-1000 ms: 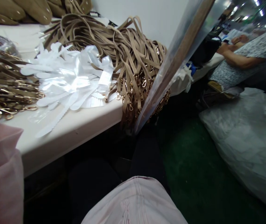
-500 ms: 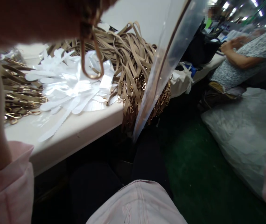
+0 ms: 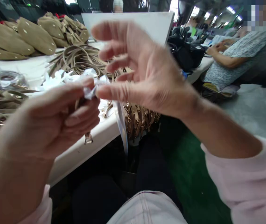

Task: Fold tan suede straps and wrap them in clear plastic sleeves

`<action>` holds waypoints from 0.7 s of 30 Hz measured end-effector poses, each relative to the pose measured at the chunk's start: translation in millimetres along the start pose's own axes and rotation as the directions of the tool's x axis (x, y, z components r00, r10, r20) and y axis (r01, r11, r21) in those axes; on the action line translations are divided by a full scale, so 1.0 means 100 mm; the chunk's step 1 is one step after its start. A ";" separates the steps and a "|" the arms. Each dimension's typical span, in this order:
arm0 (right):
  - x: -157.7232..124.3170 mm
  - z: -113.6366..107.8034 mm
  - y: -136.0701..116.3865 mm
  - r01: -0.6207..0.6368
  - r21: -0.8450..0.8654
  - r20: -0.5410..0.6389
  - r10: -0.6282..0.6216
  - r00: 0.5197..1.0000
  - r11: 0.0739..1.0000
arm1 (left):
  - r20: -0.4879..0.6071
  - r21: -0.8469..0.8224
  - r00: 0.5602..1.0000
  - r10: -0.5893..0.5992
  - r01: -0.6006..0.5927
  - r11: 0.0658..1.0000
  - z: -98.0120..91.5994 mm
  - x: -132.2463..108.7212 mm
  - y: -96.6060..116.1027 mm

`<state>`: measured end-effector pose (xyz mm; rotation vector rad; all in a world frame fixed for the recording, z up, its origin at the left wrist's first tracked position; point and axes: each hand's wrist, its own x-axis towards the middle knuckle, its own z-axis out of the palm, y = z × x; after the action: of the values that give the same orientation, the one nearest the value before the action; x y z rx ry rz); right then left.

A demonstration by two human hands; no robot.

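Above the worktop (image 3: 81, 152) edge, the left hand (image 3: 58, 124) and the right hand (image 3: 147, 71) pinch a crumpled clear plastic sleeve (image 3: 91, 91) between thumbs and forefingers; the right hand's other fingers spread. Tan straps (image 3: 81, 59) lie behind.

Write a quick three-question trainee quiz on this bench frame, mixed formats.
1. True or false: the left hand and right hand pinch the same crumpled clear plastic sleeve.
2. Multiple choice: the heap of tan leather straps with gold clips lies A) wholly on the green floor, B) draped over the white table's edge, C) in the co-worker's lap.
3. Fill in: the small metal clip hangs below the ____ hand.

Key: 1 true; 2 B; 3 left.
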<state>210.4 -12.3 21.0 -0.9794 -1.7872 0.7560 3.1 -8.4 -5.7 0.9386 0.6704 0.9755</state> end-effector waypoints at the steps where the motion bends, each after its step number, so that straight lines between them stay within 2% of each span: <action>1: -0.08 0.04 0.11 0.051 0.058 0.088 -0.056 0.995 0.997 | 0.059 0.067 0.998 0.035 -0.039 0.997 0.01 -0.07 -0.11; 3: -0.36 0.25 0.48 0.065 0.207 0.215 -0.110 0.971 0.976 | 0.051 0.095 0.999 0.000 -0.004 0.995 -0.03 -0.21 -0.41; 4: -0.55 0.40 0.72 0.004 0.273 0.231 -0.070 0.970 0.962 | 0.010 0.060 1.000 -0.017 0.017 0.998 -0.09 -0.28 -0.58; 7: -1.17 0.94 1.44 -0.260 0.458 0.257 0.153 0.954 0.850 | -0.101 -0.104 0.981 -0.164 0.153 0.983 -0.32 -0.45 -1.15; 9: -1.55 1.24 1.80 -0.397 0.453 0.227 0.327 0.917 0.798 | -0.149 -0.238 0.959 -0.242 0.203 0.950 -0.47 -0.56 -1.54; 11: -1.85 1.42 2.06 -0.464 0.386 0.177 0.429 0.886 0.798 | -0.188 -0.360 0.926 -0.328 0.246 0.900 -0.57 -0.65 -1.90; 13: -2.06 1.48 2.24 -0.485 0.298 0.137 0.466 0.874 0.822 | -0.199 -0.427 0.900 -0.389 0.278 0.861 -0.61 -0.74 -2.21; 16: -2.26 1.40 2.43 -0.472 0.175 0.073 0.466 0.882 0.864 | -0.210 -0.398 0.869 -0.449 0.344 0.851 -0.60 -0.81 -2.52; 18: -2.32 1.30 2.49 -0.452 0.111 0.023 0.452 0.891 0.885 | -0.212 -0.354 0.852 -0.478 0.389 0.851 -0.58 -0.81 -2.61; 21: -2.36 1.17 2.45 -0.414 0.038 -0.009 0.414 0.910 0.910 | -0.199 -0.318 0.846 -0.495 0.422 0.849 -0.54 -0.75 -2.59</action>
<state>233.6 -105.5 -325.8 -1.3600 -1.5598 1.0327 26.7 -120.9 -255.7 0.3732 0.9266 0.7364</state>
